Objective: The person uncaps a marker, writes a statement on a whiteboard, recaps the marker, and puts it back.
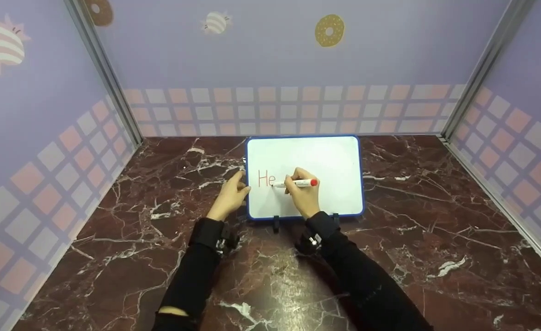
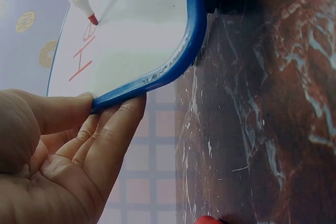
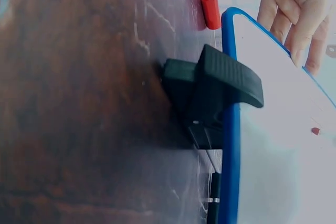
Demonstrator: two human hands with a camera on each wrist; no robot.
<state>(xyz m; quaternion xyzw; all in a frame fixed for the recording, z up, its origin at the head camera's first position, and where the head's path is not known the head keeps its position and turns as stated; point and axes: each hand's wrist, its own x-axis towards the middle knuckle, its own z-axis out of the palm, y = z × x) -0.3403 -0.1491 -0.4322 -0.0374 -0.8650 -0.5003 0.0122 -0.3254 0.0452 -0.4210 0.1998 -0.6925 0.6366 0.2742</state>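
Note:
A whiteboard (image 1: 339,184) with a blue frame stands tilted back on the marbled table. Red letters "He" (image 1: 266,178) are written on its left part. My right hand (image 1: 305,191) grips a white marker (image 1: 302,183) with a red end, its red tip (image 2: 93,20) at the "e" in the left wrist view. At the board's left edge, my left hand (image 1: 230,195) pinches the blue frame (image 2: 118,97), thumb on the front and fingers behind. That same left hand (image 3: 296,11) shows across the board in the right wrist view.
Black stand clips (image 1: 276,224) hold the board's lower edge. A red marker cap (image 3: 211,11) stands on the table beyond the board's left corner. Patterned panels (image 1: 270,55) with metal corner posts (image 1: 477,73) enclose the table at the back and sides.

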